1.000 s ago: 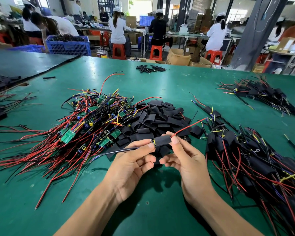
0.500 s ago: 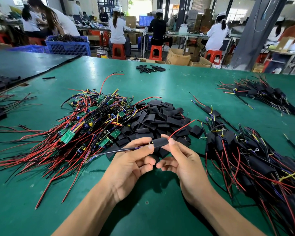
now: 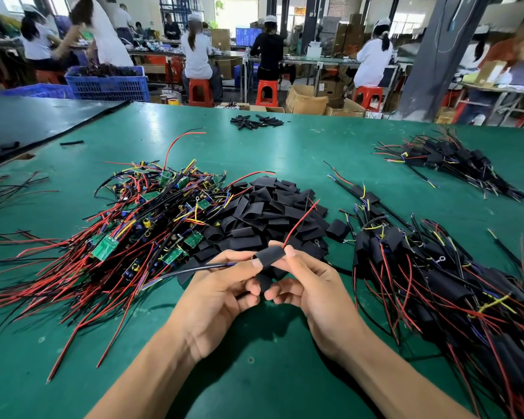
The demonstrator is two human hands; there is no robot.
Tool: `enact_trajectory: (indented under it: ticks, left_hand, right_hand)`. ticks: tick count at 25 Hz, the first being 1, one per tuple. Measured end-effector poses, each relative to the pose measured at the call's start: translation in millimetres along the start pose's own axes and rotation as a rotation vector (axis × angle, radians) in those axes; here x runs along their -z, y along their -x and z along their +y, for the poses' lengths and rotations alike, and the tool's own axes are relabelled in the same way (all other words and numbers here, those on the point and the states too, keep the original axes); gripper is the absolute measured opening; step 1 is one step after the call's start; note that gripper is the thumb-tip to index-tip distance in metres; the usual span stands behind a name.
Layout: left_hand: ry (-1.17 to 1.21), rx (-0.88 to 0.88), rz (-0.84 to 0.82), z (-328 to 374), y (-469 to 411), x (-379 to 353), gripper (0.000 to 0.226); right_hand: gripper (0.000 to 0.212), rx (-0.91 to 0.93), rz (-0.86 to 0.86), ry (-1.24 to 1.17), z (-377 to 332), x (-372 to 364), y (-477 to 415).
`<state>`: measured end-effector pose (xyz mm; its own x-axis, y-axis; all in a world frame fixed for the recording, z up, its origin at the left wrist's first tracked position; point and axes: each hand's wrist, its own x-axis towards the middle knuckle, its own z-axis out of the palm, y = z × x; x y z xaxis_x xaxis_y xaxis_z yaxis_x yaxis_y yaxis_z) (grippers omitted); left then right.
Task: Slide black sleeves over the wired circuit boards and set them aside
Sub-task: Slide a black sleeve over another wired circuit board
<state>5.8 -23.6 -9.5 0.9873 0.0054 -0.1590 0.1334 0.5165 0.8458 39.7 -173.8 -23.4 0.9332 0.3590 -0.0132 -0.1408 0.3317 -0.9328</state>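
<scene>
A black sleeve (image 3: pixel 269 254) sits over a wired board that I hold just above the green table (image 3: pixel 300 152). My left hand (image 3: pixel 221 291) pinches the sleeve's left end, where a black cable trails off to the left. My right hand (image 3: pixel 312 285) pinches its right end, where a red wire (image 3: pixel 301 220) sticks up. The board inside is hidden. A heap of bare green boards with red and black wires (image 3: pixel 139 228) lies to the left. Loose black sleeves (image 3: pixel 270 213) are piled behind my hands. Sleeved boards (image 3: pixel 454 285) lie heaped on the right.
A second bundle of sleeved boards (image 3: pixel 448 161) lies at the far right, and a few small black pieces (image 3: pixel 256 120) near the far edge. A blue crate (image 3: pixel 109 83) stands beyond the table. People sit on red stools at benches behind.
The sleeve has slid left along the board until the board's end no longer shows. My hands have drawn closer together and the red wire now points more upright.
</scene>
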Motion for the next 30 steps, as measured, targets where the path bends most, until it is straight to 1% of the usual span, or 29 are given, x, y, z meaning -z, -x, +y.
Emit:
enact_trajectory:
  ticks: [3,6,10,14,17,19,21,23,27,30]
  left_hand:
    - [-0.018,-0.001,-0.006,-1.3,-0.2,2.5,0.012]
    - [-0.025,-0.013,-0.013,-3.0,-1.0,3.6,0.010]
    - [-0.044,-0.030,-0.018,-3.7,-2.0,4.1,0.011]
    - [-0.074,-0.050,-0.006,-2.8,-2.5,5.3,0.020]
    - [-0.070,-0.060,0.003,-2.5,-2.9,5.8,0.011]
    - [-0.071,-0.060,0.004,-1.4,-4.0,6.1,0.011]
    - [-0.096,-0.042,-0.022,2.4,-5.2,6.7,0.010]
    - [-0.131,-0.024,-0.059,7.3,-6.4,8.0,0.010]
    - [-0.131,-0.026,-0.071,9.6,-8.3,11.7,0.017]
    - [-0.091,-0.019,-0.100,8.5,-7.9,11.2,0.024]
  right_hand:
    - [0.031,0.000,-0.019,0.010,-2.1,-0.2,0.7]
    - [0.031,-0.006,-0.052,0.032,-5.1,1.4,1.9]
    - [0.030,0.004,-0.055,0.047,-4.4,3.3,1.5]
    - [0.030,0.008,-0.074,0.052,-3.5,5.4,1.2]
    - [0.031,0.005,-0.074,0.067,-3.7,6.4,1.0]
    - [0.031,-0.011,-0.051,0.010,-6.3,6.3,-0.8]
    - [0.038,-0.060,-0.030,-0.088,-10.9,6.5,-2.5]
    - [0.042,-0.142,-0.062,-0.105,-15.0,6.7,-1.3]
    - [0.027,-0.329,-0.188,-0.026,-19.4,6.0,5.7]
    - [0.026,-0.388,-0.253,-0.119,-22.0,4.7,10.1]
